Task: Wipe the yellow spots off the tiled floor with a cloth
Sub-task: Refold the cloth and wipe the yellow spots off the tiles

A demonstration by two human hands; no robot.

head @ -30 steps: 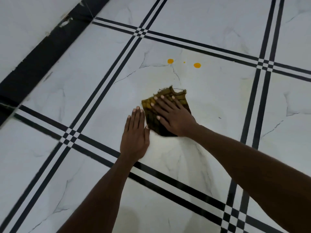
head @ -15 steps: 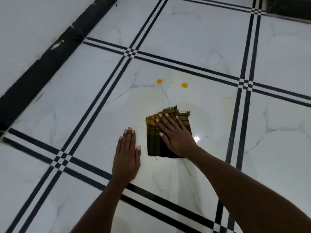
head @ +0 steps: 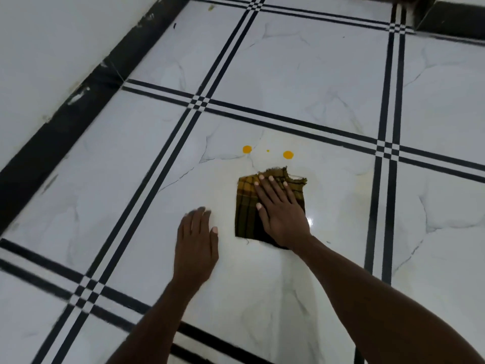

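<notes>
A folded yellow-and-brown checked cloth (head: 245, 203) lies flat on the white marble-look tiled floor (head: 147, 185). My right hand (head: 279, 208) presses down on the cloth with fingers spread, covering its right half. Just beyond the cloth's frayed far edge sit three yellow spots: a left spot (head: 247, 149), a tiny middle dot (head: 267, 151) and a right spot (head: 288, 155). My left hand (head: 195, 244) rests flat on the bare tile to the left of the cloth, holding nothing.
Black double-line borders (head: 168, 164) cross the floor around the tile. A black skirting strip (head: 65, 111) runs along the white wall at the left. A dark object (head: 451, 14) stands at the top right corner.
The view has tilted up and shows more floor ahead. The cloth under my right hand has straightened and slid closer to the yellow spots. My left hand stays flat beside it.
</notes>
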